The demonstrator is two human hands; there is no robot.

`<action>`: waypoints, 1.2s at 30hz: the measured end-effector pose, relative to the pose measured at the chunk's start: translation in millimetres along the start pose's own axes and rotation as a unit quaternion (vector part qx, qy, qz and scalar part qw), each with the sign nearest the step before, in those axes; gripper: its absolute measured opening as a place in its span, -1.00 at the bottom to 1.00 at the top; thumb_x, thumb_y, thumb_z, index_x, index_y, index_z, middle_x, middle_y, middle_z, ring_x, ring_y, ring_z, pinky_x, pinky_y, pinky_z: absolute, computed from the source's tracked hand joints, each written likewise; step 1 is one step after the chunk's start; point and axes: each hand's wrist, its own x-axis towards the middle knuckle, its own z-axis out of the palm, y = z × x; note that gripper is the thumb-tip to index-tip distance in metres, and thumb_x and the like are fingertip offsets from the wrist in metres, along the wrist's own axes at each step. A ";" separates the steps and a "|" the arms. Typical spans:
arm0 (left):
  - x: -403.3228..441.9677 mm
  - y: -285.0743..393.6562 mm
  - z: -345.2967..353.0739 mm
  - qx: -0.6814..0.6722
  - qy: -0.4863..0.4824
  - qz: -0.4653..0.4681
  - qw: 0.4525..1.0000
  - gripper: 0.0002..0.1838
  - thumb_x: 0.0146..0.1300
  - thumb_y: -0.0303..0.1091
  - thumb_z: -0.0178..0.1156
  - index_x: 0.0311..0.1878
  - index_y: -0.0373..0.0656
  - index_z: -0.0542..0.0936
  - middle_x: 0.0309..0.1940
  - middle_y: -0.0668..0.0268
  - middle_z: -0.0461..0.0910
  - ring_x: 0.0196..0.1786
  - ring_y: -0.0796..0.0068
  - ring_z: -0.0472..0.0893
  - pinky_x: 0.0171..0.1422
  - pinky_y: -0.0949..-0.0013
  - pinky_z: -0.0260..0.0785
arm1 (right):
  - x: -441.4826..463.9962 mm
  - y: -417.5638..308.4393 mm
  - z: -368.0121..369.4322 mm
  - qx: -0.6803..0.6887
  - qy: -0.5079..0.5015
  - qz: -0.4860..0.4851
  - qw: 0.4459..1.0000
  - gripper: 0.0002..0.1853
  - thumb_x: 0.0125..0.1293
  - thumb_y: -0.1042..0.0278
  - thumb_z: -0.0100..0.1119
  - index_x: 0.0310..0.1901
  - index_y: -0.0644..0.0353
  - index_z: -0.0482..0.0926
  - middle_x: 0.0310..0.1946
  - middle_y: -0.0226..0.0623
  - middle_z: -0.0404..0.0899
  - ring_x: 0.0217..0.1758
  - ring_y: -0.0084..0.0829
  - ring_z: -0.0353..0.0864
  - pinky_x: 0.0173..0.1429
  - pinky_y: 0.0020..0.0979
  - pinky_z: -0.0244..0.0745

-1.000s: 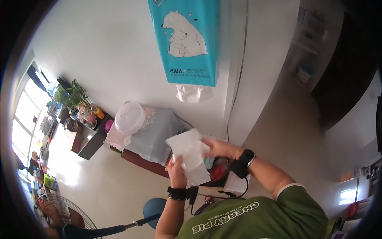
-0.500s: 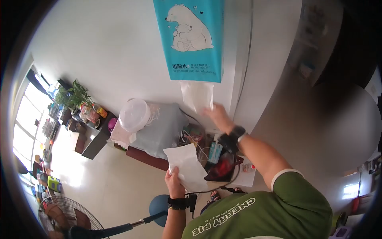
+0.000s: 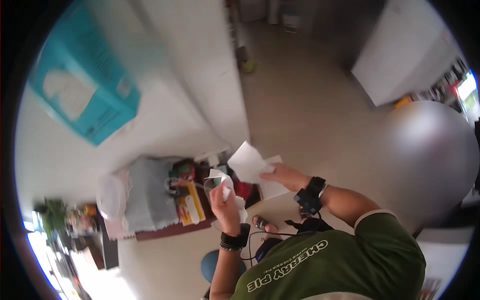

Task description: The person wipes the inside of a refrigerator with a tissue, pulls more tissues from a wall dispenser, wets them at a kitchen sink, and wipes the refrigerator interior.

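Observation:
My left hand (image 3: 225, 209) is closed around a crumpled white tissue (image 3: 239, 201), whose folds stick out above and beside the fingers. To its right, my right hand (image 3: 286, 177) pinches a flatter tissue sheet (image 3: 246, 163) at one corner between thumb and fingers. The two hands are apart, in front of my body. At the upper left hangs the blue facial tissue pack (image 3: 97, 95) with a white bear print, blurred by motion. Both wrists wear black bands.
Below the wall stands a low cabinet (image 3: 170, 231) with a grey cloth (image 3: 147, 192) and boxes on it. A blue round object (image 3: 212, 265) is on the floor near my left forearm. A white cabinet-like block (image 3: 400, 50) stands at the upper right.
My right hand has come away from the pack with a tissue sheet and moved down. The tissue in my left hand is now bunched up. The view has swung right.

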 end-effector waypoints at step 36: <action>-158.1 318.3 803.8 -0.190 -0.588 -0.147 0.773 -0.74 0.19 -0.52 -0.07 -0.06 -0.24 0.48 -0.42 0.39 0.41 -0.42 0.56 0.45 -0.33 0.43 0.44 | -573.6 238.9 -578.8 0.537 0.700 -0.299 0.365 -0.56 0.40 0.19 -0.14 0.22 0.23 0.19 0.19 -0.16 0.30 0.24 -0.17 0.31 0.31 -0.06 0.25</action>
